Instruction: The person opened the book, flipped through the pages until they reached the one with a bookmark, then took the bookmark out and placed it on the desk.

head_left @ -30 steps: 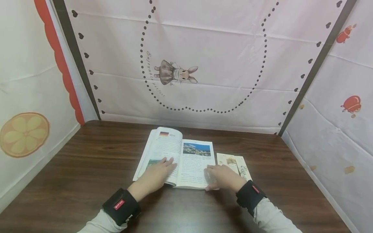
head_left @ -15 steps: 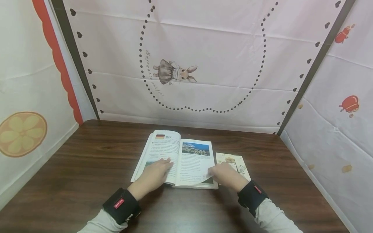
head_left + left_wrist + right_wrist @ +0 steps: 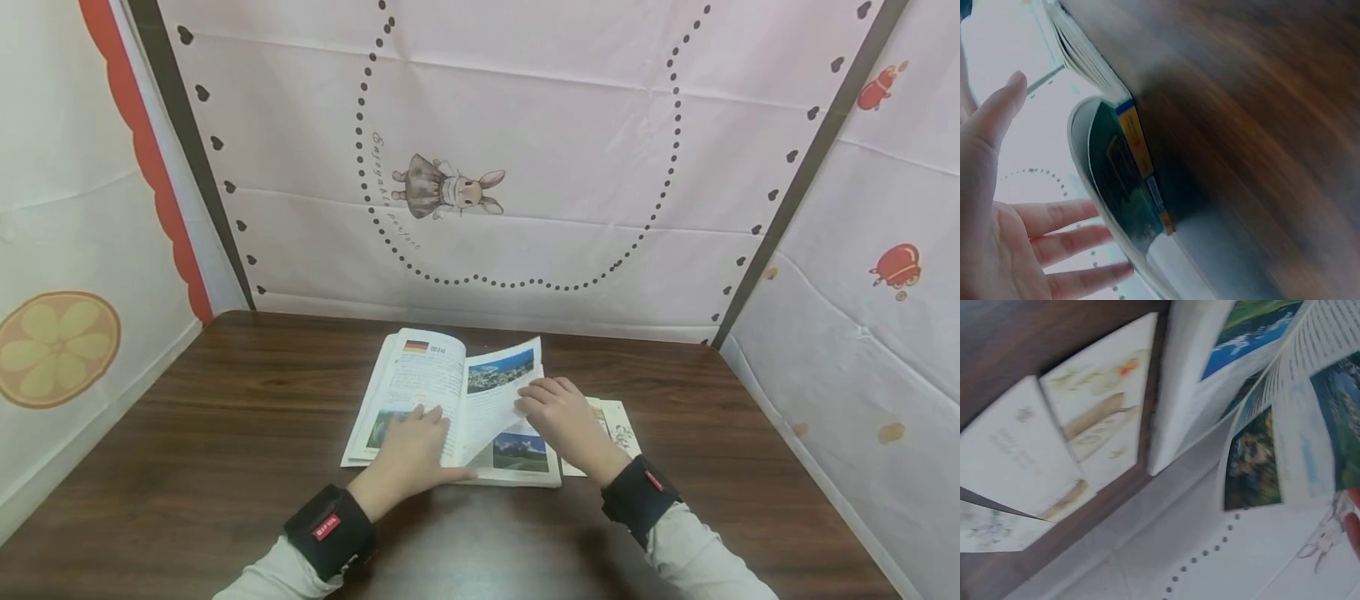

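An open book (image 3: 525,477) with text and colour photos lies on the table. My left hand (image 3: 408,454) rests on its left page (image 3: 435,375), fingers spread and thumb stretched along the lower edge. In the left wrist view the fingertips (image 3: 1088,240) touch the curved pages above the book's spine (image 3: 1135,140). My right hand (image 3: 566,421) pinches the outer edge of a lifted right-hand page (image 3: 491,408). Beneath that page shows another one with a landscape photo (image 3: 520,452). The right wrist view catches the raised page (image 3: 1294,450), with only a bit of fingers at its edge.
Pale illustrated cards (image 3: 621,425) lie on the dark wooden table (image 3: 247,417) right of the book, partly behind my right hand; the right wrist view shows them (image 3: 1019,447) more fully. Printed cloth (image 3: 570,167) closes off the back and both sides.
My right hand has taken the lower corner of the right-hand page and lifted it up and away, uncovering the page below. My left thumb has spread toward the book's middle.
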`<control>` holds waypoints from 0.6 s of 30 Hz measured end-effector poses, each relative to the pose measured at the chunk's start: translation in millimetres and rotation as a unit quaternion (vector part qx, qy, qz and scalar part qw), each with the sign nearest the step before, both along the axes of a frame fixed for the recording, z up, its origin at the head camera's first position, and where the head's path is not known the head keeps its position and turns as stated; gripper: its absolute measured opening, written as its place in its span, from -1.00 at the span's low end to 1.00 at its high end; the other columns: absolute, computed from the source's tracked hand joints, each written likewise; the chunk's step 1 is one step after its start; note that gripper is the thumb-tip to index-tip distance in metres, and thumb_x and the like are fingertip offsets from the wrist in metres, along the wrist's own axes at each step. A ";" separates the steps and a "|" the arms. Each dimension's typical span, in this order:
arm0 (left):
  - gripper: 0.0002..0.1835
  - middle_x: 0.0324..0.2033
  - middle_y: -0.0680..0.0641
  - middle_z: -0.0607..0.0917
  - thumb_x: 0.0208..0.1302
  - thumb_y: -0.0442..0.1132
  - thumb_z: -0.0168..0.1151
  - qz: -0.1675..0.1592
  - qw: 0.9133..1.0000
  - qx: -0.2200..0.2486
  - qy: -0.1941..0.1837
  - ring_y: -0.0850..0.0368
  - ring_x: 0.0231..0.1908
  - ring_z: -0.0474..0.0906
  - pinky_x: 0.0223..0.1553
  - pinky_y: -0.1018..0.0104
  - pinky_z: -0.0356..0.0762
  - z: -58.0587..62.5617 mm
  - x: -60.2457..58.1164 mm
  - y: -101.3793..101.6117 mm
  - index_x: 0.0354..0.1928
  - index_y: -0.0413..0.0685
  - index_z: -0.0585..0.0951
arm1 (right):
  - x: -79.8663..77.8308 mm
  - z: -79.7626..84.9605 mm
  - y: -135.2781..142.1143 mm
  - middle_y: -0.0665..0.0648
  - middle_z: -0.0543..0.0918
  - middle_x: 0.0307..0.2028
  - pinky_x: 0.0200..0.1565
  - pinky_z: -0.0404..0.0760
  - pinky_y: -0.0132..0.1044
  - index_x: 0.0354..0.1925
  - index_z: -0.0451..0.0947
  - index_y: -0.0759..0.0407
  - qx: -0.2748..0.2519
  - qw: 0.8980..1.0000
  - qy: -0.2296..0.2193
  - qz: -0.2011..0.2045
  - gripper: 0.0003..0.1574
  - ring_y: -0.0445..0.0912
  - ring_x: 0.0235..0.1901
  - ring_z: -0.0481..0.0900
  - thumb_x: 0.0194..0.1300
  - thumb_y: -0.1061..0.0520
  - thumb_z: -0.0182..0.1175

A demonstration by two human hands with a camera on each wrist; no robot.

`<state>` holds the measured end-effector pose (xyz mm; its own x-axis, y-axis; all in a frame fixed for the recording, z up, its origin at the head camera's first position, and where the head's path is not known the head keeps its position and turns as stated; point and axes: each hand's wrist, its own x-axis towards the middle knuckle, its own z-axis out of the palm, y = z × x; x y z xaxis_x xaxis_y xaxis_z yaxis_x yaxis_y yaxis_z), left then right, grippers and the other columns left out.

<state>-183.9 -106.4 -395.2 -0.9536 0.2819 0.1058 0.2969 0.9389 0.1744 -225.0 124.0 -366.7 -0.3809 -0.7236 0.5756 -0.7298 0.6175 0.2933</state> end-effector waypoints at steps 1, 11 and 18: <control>-0.04 0.15 -0.29 0.52 -0.13 0.44 0.25 0.003 1.000 -0.002 0.001 -0.36 0.21 0.36 0.11 -0.38 0.29 -0.2 0.1 2.0 0.08 -0.28 0.54 | 0.8 1.9 -2.1 0.01 0.74 -0.25 -0.11 0.58 -0.24 -0.29 0.69 0.07 -0.009 1.000 0.016 0.014 -0.72 -0.09 -0.15 0.64 -0.07 0.25 0.44; -0.39 0.01 -0.39 0.59 0.00 0.03 0.36 0.012 0.997 -0.032 0.063 -0.40 0.08 0.47 0.04 -0.41 0.34 -3.0 0.3 14.9 -0.09 -0.41 0.60 | 2.8 9.6 -18.5 0.04 0.74 -0.22 -0.07 0.60 -0.23 -0.31 0.68 0.11 -0.045 0.997 0.062 0.029 -0.69 -0.05 -0.11 0.65 -0.13 0.23 0.49; -0.70 -0.49 -0.22 0.69 0.18 -0.19 0.18 0.055 0.990 0.077 0.104 -0.04 -0.52 0.61 -0.50 0.19 0.53 -1.8 -0.3 7.9 -0.62 -0.25 0.56 | 2.4 4.6 -10.9 0.10 0.70 -0.11 -0.07 0.60 -0.15 -0.11 0.62 0.13 -0.055 0.997 -0.041 -0.038 -0.59 -0.01 -0.08 0.62 0.00 0.17 0.42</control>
